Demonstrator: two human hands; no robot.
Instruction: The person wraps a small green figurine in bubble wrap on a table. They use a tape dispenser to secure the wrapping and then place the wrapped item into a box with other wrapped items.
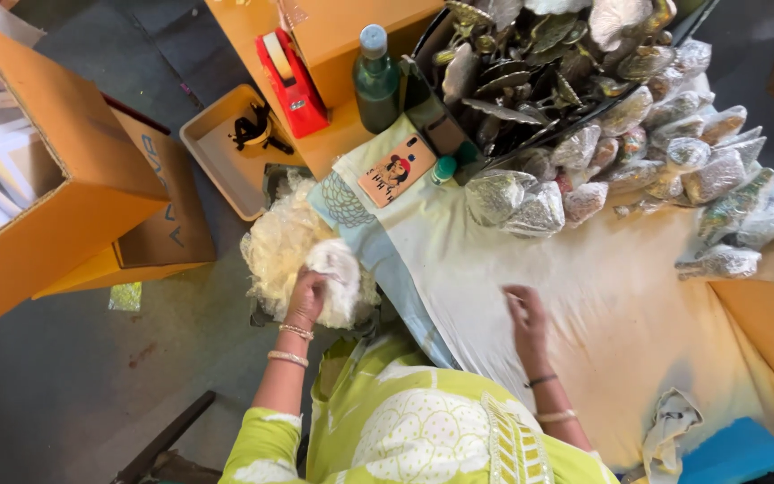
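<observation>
The left hand point(306, 296) grips a soft white wad of wrapping material point(338, 273) atop the pale fluffy heap point(279, 246); it looks light, crushable, best pinched at its edge. The right hand point(523, 309), blurred, seems loosely curled over the cream cloth point(602, 296), holding nothing.

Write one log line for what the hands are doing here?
left hand: gripping white wad over fluff pile | right hand: on cloth, empty | wrapped bundles: beyond

top point(423, 430): lime green, white leaf print, short sleeves | left wrist point(290, 345): two pale bangles | right wrist point(548, 399): dark band, pale bangle
</observation>
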